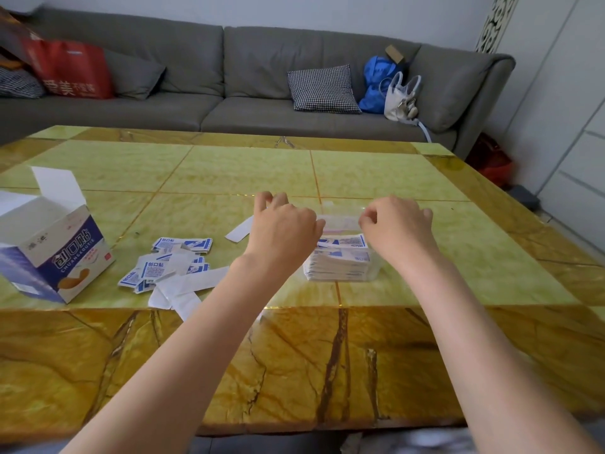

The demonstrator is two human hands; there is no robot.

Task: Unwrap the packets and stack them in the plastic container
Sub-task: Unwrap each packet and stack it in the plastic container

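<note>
The clear plastic container [343,253] sits just right of centre on the green-and-amber marbled surface [393,178], with a neat stack of blue-and-white packets [340,257] inside it. Both hands hover over it. The left hand [281,227], at 10 o'clock from the container, has its fingers curled downward; whether that grip pinches anything cannot be told, since the fingertips are turned away. The right hand [397,224], at 1 o'clock, is curled as well, thumb and forefinger close together above the container's far rim, and what lies between them, if anything, is not clear.

At 9 o'clock from the container lies a loose heap of wrapped packets and torn white wrappers [170,267], partly crossed by the left forearm. One white strip [240,229] lies apart, just beside the left hand. Further out at 9 o'clock an opened bandage box [55,250] lies tilted, flap up.

Beyond the surface at 12 o'clock stands a grey sofa [255,77] with a checked cushion [322,90], a blue bag [376,81], a white bag [401,96] and a red bag [70,68].
</note>
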